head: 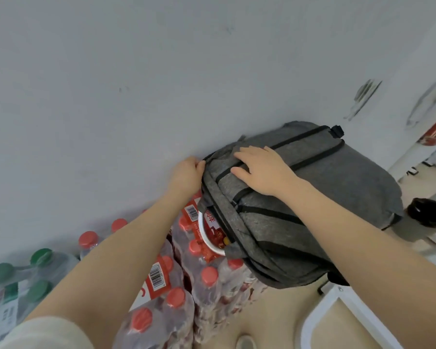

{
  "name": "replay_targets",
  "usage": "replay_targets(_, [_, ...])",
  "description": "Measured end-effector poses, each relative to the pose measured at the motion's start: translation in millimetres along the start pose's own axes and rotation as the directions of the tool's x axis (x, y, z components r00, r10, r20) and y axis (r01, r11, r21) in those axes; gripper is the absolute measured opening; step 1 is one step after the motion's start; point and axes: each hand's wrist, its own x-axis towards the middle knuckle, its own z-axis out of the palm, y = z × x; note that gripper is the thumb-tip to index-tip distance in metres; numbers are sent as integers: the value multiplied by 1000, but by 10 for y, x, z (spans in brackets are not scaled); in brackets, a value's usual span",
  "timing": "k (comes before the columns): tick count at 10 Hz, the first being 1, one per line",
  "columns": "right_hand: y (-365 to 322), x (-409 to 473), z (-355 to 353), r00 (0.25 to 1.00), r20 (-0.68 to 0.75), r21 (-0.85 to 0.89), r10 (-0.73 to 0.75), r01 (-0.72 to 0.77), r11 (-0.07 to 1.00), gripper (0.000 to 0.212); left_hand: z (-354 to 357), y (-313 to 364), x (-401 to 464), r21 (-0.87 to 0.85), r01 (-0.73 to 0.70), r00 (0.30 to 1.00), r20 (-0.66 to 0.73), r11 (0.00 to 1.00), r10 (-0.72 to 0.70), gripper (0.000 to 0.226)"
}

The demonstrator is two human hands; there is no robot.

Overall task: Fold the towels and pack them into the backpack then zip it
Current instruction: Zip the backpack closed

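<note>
My right hand (pixel 259 170) lies flat atop the grey backpack (pixel 312 210); my left hand (pixel 186 172) pinches its near corner. Soft, bulging fabric: I judge it light, best grasped by seams.

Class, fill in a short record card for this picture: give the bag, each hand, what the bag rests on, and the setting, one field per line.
bag: grey backpack, black zip lines, lying on its side
left hand: left hand at the bag's upper-left edge; grip hidden
right hand: right hand flat on top, fingers spread
support: shrink-wrapped red-capped bottles
nearby: green-capped bottles
backdrop: grey wall
towels: none visible
</note>
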Motion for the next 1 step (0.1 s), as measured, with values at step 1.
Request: replay_targets(1, [-45, -122, 58, 996, -82, 5, 45, -45, 999, 51, -40, 11, -174, -39, -6, 1000, 15, 999, 7, 31])
